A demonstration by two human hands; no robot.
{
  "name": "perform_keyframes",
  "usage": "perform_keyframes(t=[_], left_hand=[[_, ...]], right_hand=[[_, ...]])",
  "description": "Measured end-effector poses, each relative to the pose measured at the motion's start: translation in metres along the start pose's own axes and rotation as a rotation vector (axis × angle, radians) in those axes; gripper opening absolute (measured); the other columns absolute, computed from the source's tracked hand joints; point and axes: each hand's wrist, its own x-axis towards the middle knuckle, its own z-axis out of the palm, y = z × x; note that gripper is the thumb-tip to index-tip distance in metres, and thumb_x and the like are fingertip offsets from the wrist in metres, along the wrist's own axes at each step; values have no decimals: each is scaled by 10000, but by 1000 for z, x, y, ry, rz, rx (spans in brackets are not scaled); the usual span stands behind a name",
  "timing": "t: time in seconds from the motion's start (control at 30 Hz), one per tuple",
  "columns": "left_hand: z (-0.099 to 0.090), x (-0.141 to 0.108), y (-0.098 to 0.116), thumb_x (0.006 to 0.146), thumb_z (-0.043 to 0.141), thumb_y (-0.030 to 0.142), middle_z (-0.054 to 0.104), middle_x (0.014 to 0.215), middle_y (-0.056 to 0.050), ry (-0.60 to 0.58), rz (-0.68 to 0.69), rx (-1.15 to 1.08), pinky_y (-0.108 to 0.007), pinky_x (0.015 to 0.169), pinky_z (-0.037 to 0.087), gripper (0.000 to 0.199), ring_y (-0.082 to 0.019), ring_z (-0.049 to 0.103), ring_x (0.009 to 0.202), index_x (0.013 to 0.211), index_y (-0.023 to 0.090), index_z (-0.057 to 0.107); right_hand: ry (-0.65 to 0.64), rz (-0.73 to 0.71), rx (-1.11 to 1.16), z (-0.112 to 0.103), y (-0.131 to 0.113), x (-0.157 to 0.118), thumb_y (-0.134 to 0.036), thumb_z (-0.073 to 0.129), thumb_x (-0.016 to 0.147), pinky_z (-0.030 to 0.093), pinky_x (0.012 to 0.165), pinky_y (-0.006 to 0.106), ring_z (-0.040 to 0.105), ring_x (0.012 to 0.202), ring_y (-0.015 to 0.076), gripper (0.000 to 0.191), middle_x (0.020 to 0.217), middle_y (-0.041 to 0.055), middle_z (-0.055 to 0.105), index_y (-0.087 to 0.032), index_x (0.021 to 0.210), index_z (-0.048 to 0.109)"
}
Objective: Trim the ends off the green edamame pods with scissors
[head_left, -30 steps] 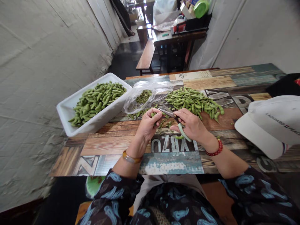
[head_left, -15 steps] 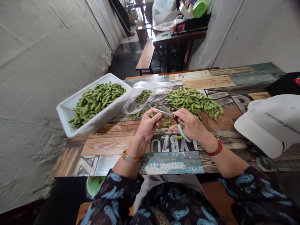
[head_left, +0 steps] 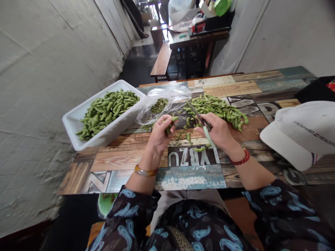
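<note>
My left hand (head_left: 161, 131) is closed around a few edamame pods (head_left: 170, 126), their green tips showing between thumb and fingers. In my right hand (head_left: 216, 129) is a pair of scissors (head_left: 206, 134) with a pale green handle, its blades pointing up and away from me, apart from the pods. Just beyond the scissors lies a heap of edamame pods (head_left: 217, 109). Several loose pods, one a single pod (head_left: 200, 149), lie on the table between my hands among green trimmings. A clear plastic bag (head_left: 146, 111) holding small clippings (head_left: 159, 105) sits past my left hand.
A white tub (head_left: 104, 141) piled with pods (head_left: 110, 108) stands at the left by the wall. A white cap (head_left: 298, 134) rests on the patterned table (head_left: 125, 157) at the right. Beyond are a bench (head_left: 161, 61) and another table (head_left: 199, 40) bearing goods.
The scissors have moved away from the pods in my left hand, and their blades now point more upward. My two hands are farther apart.
</note>
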Motion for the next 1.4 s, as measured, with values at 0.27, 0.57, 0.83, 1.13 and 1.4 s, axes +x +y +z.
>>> perform_keyframes(t=[0.27, 0.57, 0.83, 1.13, 1.4], left_hand=[[-13, 7, 2, 700, 768, 268, 477, 631, 57, 4, -130, -191, -131, 392, 263, 298, -22, 391, 461, 761, 179, 491], [2, 25, -6, 632, 735, 212, 546, 662, 44, -13, -79, 295, -156, 389, 214, 261, -45, 431, 476, 841, 164, 585], [11, 67, -30, 745, 681, 277, 655, 713, -41, 2, 271, 1406, -288, 702, 408, 135, -159, 552, 697, 740, 142, 694], [12, 68, -30, 675, 693, 182, 626, 670, -23, -77, 212, 1453, -271, 669, 394, 53, -149, 529, 666, 681, 138, 664], [2, 20, -12, 626, 828, 339, 604, 646, 37, -19, -27, 418, -177, 396, 192, 378, -27, 366, 413, 842, 169, 568]], right_hand=[[145, 114, 32, -10, 11, 8, -434, 711, 841, 554, 820, 406, 653, 817, 236, 350, 891, 62, 684, -204, 1103, 690], [133, 128, 91, -8, 8, 8, -436, 699, 846, 538, 819, 386, 651, 845, 230, 355, 898, 57, 687, -196, 1106, 689], [113, 87, 74, -7, 8, 10, -463, 684, 857, 527, 868, 425, 651, 927, 267, 388, 945, 97, 704, -169, 1109, 685], [113, 91, 69, -7, 11, 10, -447, 690, 858, 524, 876, 414, 649, 940, 265, 374, 944, 93, 701, -180, 1120, 679], [78, 45, 75, -5, 4, 7, -465, 689, 857, 541, 841, 411, 659, 903, 261, 392, 952, 93, 689, -180, 1125, 667]])
